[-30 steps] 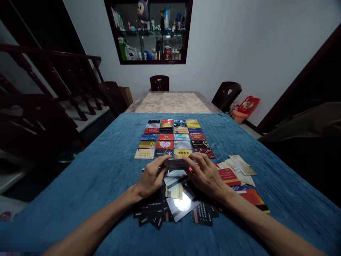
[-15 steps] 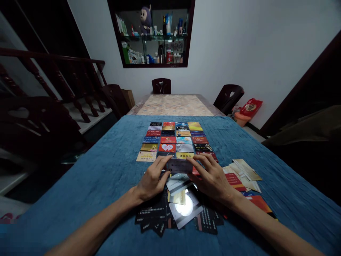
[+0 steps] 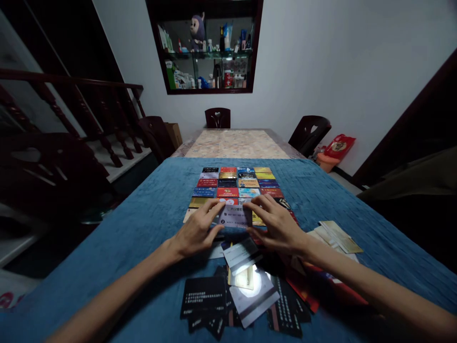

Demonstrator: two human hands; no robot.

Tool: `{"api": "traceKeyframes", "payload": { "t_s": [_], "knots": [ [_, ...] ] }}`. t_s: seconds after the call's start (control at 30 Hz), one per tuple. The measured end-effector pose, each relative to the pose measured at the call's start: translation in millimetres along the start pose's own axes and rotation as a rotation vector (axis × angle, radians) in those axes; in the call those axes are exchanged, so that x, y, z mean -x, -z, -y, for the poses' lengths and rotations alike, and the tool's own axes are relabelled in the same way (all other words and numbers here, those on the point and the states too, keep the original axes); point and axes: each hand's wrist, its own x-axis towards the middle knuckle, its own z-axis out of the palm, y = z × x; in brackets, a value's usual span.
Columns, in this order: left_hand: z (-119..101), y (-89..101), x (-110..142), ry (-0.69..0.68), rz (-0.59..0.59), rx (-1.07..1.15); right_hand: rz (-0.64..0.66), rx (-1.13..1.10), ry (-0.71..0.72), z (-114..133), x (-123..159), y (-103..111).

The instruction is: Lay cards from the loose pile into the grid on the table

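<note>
From where I stand, the left hand and the right hand share one thin, grey-purple plastic card in the middle of the frame. Each hand's thumb and fingers are pinched on its own end of the card. The card is tipped up, with its printed side facing the person.

I think a soft pinch on the edges works best, with both ends level. A hard squeeze could bend the card or make it pop out. Low, slow hands should help too, because flat cards slide if they get bumped.

Just past the hands, a neat block of colourful plastic cards lies on the soft blue cloth over the worktop. Lower down is a messy pile with a flat black card and a shiny silver card. Some pale gold cards lie at the right.

At the top, a dark-framed wall cabinet has glass shelves. They hold a purple stuffed toy, a red tub, bottles and tubes. A brown cardboard box sits behind a chair at upper left; I cannot see inside it. At upper right, a shiny red bag rests by an orange bin.
</note>
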Motion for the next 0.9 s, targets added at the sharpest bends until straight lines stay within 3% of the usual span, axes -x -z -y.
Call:
{"api": "traceKeyframes", "payload": {
  "t_s": [0.47,0.73,0.9],
  "knots": [
    [89,9.0,-42,0.167,0.035,-0.074,0.175,-0.072,-0.117,-73,-80,-71],
    [151,5.3,-69,0.319,0.077,-0.133,0.345,0.008,-0.298,-100,-132,-103],
    [183,0.9,-86,0.394,0.125,-0.168,0.377,0.025,-0.349,-116,-151,-121]
  ]
}}
